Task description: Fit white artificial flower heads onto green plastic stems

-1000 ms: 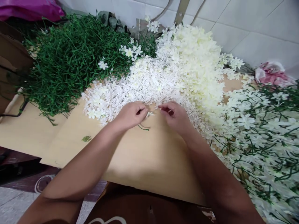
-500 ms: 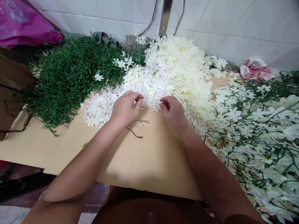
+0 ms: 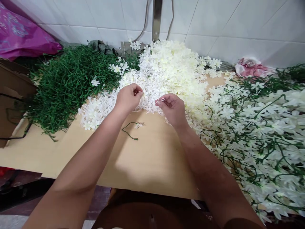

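Note:
My left hand (image 3: 128,99) is closed, thumb and forefinger pinched at a small white artificial flower (image 3: 144,95) at the front of the white pile. A short way to its right, my right hand (image 3: 173,109) pinches a thin white piece (image 3: 162,99) that looks like a flower's stamen. Under and behind both hands spreads a heap of thin white stamen pieces (image 3: 152,106). A single green stem (image 3: 130,135) with a small white tip lies on the cardboard (image 3: 147,152), nearer to me than my hands.
Green plastic stems (image 3: 64,86) are heaped at the left. Cream petals (image 3: 173,63) are piled behind, and assembled white flowers on stems (image 3: 267,140) cover the right. A cardboard box (image 3: 16,95) and purple bag (image 3: 23,31) stand far left; a tiled wall (image 3: 214,19) is behind.
The view has shifted slightly to the right. My left fingertips have moved forward to the white flower, and a thin white piece now shows in my right fingers.

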The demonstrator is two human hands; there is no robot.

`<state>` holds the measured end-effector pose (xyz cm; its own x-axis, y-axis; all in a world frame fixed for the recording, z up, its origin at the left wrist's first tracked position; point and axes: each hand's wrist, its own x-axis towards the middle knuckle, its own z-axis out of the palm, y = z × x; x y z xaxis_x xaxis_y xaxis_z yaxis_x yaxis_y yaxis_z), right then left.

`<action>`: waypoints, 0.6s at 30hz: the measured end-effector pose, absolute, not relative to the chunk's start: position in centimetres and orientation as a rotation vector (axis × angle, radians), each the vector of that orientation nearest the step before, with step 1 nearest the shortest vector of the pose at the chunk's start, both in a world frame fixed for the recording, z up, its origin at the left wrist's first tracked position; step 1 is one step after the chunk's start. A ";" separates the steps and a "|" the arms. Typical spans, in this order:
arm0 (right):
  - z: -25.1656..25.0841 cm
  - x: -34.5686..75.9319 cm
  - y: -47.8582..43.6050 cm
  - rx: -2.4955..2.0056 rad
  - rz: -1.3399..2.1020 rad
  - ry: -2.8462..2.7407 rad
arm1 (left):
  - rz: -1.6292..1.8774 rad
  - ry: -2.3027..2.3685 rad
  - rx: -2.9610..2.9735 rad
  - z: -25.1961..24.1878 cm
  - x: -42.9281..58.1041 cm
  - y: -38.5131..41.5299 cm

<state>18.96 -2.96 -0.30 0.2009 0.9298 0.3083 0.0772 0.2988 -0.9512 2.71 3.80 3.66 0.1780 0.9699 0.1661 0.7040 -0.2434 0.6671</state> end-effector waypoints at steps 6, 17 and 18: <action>-0.1 17.3 -3.3 -0.999 0.637 -1.310 | 0.804 1.388 1.823 3.8 2.3 0.3; -2.1 16.4 -3.5 -1.066 0.815 -1.245 | 0.880 1.245 1.649 2.9 2.5 -0.8; -2.0 16.3 -3.6 -1.062 0.823 -1.237 | 0.884 1.234 1.627 2.8 2.5 -0.8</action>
